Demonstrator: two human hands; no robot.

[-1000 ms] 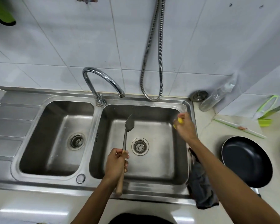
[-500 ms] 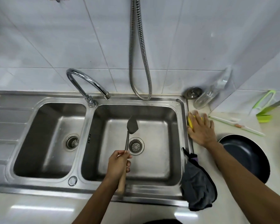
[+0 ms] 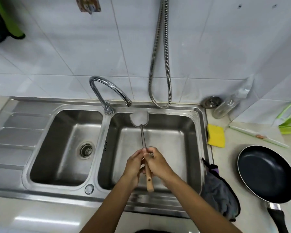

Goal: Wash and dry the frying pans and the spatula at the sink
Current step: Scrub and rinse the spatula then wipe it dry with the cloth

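Left hand (image 3: 133, 167): is gripping the spatula (image 3: 142, 133) by its wooden handle, from the left.
Right hand (image 3: 158, 163): is clasping the same handle from the right.
Blade: is reaching far over the right basin (image 3: 175, 140), just beneath the faucet (image 3: 107, 88) spout.
Frying pan (image 3: 265, 174): is sitting on the right counter (image 3: 242, 140).

I see the pale counter (image 3: 230, 157) carrying a yellow sponge (image 3: 216, 135) just beside the sink (image 3: 204, 118) rim, a black frying pan (image 3: 265, 174) toward its front edge, and a clear bottle (image 3: 225, 106) at the back.
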